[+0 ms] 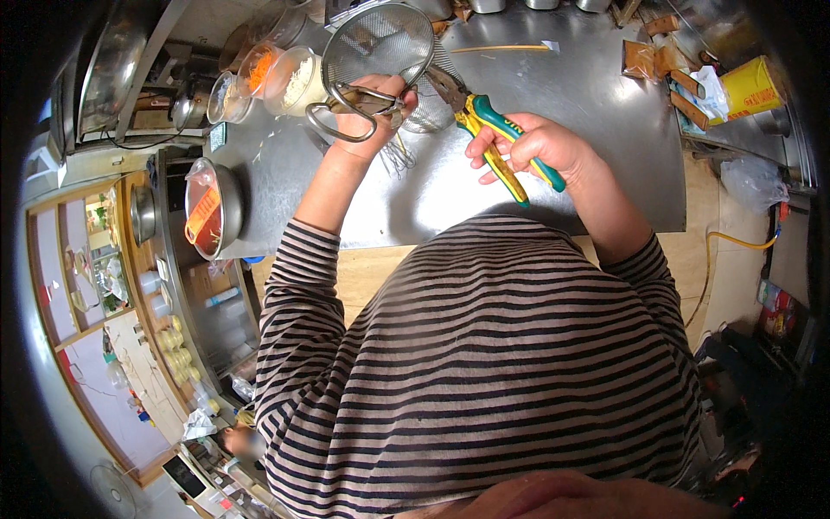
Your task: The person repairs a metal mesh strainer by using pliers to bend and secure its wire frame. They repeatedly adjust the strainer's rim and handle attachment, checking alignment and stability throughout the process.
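Observation:
My left hand (pixel 370 105) grips the looped metal handle of a round mesh strainer (pixel 373 48) above the steel counter (pixel 588 130). My right hand (pixel 532 149) holds pliers (pixel 484 121) with green and yellow grips. Their metal jaws reach to the strainer's metal parts beside my left hand; exactly what they touch is unclear. A second piece of fine mesh (pixel 430 110) shows behind the jaws, and some thin wires (pixel 398 157) hang or lie below it.
Containers of shredded carrot (pixel 259 71) and pale shreds (pixel 296 73) stand at the back left. A steel bowl (pixel 227 203) holds an orange tool (pixel 202 216). A yellow package (pixel 748 91) is at the right. A long thin stick (pixel 506 48) lies behind. Another person (pixel 238 441) shows at lower left.

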Demonstrator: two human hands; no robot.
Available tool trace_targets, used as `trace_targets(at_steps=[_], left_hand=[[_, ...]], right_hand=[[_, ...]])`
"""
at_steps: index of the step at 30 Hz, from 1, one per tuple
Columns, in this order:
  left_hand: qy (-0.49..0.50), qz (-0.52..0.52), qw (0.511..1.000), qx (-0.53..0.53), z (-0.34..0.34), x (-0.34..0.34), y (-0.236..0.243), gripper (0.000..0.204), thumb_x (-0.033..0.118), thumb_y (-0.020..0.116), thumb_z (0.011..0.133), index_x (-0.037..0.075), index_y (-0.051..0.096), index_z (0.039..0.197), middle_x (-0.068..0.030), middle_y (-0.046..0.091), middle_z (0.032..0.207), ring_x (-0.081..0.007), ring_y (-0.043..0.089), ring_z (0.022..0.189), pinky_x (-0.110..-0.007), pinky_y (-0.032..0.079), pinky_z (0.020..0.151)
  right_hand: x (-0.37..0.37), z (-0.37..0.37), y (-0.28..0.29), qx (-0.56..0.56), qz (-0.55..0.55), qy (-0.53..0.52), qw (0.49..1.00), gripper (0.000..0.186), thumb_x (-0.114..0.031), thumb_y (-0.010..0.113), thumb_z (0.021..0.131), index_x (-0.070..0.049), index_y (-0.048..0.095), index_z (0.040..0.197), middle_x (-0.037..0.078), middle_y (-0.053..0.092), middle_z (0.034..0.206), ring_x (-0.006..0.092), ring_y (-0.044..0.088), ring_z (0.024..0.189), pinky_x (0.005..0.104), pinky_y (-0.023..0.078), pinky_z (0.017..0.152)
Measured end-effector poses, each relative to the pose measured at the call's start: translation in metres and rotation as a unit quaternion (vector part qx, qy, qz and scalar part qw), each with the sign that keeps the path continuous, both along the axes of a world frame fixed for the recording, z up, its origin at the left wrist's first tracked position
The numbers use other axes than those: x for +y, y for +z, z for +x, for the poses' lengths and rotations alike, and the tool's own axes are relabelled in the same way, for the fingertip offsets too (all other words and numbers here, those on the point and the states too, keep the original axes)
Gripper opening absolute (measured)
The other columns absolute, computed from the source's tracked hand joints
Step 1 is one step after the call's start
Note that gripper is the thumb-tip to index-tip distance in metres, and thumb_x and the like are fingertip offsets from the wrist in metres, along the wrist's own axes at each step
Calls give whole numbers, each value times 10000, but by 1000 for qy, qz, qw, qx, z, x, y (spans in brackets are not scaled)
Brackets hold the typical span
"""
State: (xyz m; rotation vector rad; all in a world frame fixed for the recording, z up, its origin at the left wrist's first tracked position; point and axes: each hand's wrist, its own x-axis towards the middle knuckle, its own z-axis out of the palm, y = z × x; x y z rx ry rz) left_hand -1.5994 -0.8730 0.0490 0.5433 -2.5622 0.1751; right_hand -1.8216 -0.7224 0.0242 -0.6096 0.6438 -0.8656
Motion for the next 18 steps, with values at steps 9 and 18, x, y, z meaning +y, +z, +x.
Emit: trace_targets(at_steps=[9, 18], left_hand=[[-79, 329, 933, -121, 25, -14, 46, 582, 131, 629, 777, 39, 467, 1328, -141, 606, 1193, -225, 598, 1093, -389, 433, 1005], [57, 476, 863, -158, -16, -24, 63, 346, 250, 709, 845, -60, 673, 994, -118, 698, 860, -193, 633, 770, -305, 503, 743]], right_hand=[[4, -7, 6, 80, -18, -17, 997, 476, 97, 486, 568, 89, 585, 1033, 193, 579, 1093, 292, 577, 1056, 396, 520, 926], [4, -4, -2, 77, -30, 10, 997, 510, 71, 471, 548, 46, 607, 1040, 166, 571, 1134, 291, 551, 1116, 457, 491, 942]])
